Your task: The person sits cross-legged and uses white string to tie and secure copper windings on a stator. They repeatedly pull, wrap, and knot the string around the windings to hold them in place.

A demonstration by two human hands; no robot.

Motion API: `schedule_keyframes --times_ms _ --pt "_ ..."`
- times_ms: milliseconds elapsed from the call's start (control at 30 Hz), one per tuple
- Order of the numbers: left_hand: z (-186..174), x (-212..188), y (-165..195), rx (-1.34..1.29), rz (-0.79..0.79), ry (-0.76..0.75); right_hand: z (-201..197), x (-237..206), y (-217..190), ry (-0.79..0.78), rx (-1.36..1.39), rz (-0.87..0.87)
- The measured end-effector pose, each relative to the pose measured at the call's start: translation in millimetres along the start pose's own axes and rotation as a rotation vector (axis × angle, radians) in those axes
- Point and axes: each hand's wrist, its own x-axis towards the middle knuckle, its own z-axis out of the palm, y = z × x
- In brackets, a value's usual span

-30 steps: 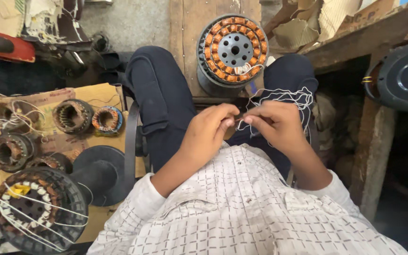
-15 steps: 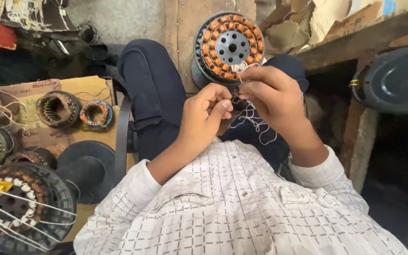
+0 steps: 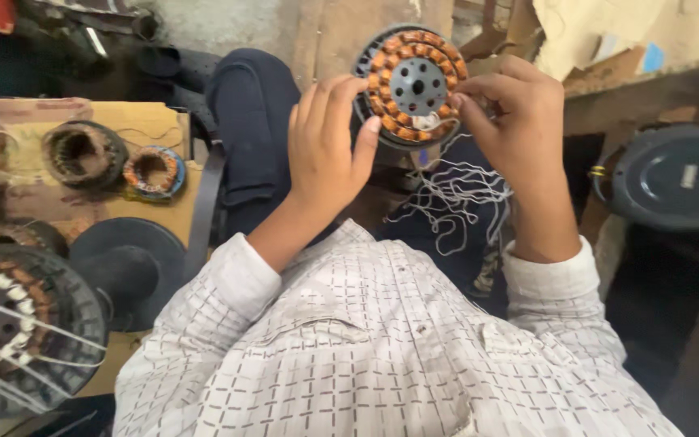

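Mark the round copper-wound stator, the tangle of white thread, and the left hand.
round copper-wound stator [image 3: 411, 81], head view, grey metal hub.
tangle of white thread [image 3: 455, 198], head view, middle of the loops.
left hand [image 3: 329, 150], head view, back of hand.
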Motion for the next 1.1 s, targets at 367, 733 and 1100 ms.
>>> schedule_keyframes --times_ms 367,733,1100 --pt "-5.1 -13.8 -40.8 0.087 0.015 -0.039 0.1 8.4 15.3 0.028 -0.102 -0.247" --pt "-4.3 15.3 27.7 -0.090 0.045 -0.219 10.5 7.2 -33.2 0.362 -0.001 -0.211" --pt "-9.4 2.1 26.5 -0.076 0.103 -0.207 25.6 -31.1 -63.7 0.194 0.052 -0.148"
